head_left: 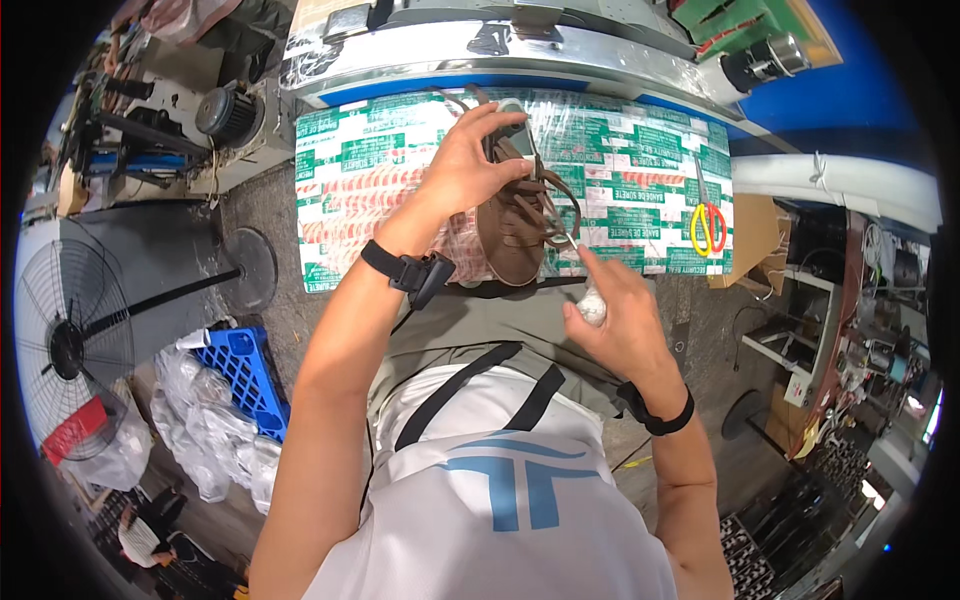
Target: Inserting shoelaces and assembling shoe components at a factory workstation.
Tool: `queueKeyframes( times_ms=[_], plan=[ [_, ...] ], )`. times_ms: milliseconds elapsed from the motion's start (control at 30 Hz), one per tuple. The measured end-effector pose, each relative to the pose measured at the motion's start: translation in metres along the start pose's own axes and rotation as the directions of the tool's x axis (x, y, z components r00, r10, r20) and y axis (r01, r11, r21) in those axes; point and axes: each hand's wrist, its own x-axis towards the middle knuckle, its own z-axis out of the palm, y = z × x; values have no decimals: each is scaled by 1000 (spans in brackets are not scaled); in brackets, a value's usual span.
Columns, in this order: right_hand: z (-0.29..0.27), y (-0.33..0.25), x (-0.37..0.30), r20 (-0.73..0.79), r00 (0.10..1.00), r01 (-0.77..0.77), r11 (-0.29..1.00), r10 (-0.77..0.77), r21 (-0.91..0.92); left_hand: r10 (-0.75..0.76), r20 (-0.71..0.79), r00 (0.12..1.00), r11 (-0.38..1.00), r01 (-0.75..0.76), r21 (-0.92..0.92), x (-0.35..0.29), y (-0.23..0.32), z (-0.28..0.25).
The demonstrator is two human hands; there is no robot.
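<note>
A brown lace-up shoe (513, 235) lies on the tape-covered table, its toe pointing toward me and its long brown laces (558, 205) looped loose to the right. My left hand (470, 165) reaches over the shoe's opening, thumb and fingers closed around its tongue and collar. Just right of the toe, my right hand (625, 320) is curled around a tool with a white wrapped, rounded handle (592, 306). A thin pale tip (572, 241) shows beyond the index finger, close to the laces. The tool's exact kind is unclear.
Scissors (709, 225) with red and yellow handles lie on the table's (640, 215) right side. A metal-edged machine bed (450, 50) runs along the far side. On the left stand a floor fan (70, 345) and a blue crate (245, 375) beside plastic bags. A cardboard box (757, 240) is at right.
</note>
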Motion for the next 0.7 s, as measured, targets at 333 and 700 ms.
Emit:
queueKeyframes(
  times_ms=[333,700],
  plan=[
    [46,-19,54,-162,951,256,964,-265,-74,-53,162,985,992,71,-107,4,-4,-17],
    [30,5,29,304,952,-110,956,24,271,-37,204,978,994,58,-97,-5,-1,-22]
  ],
)
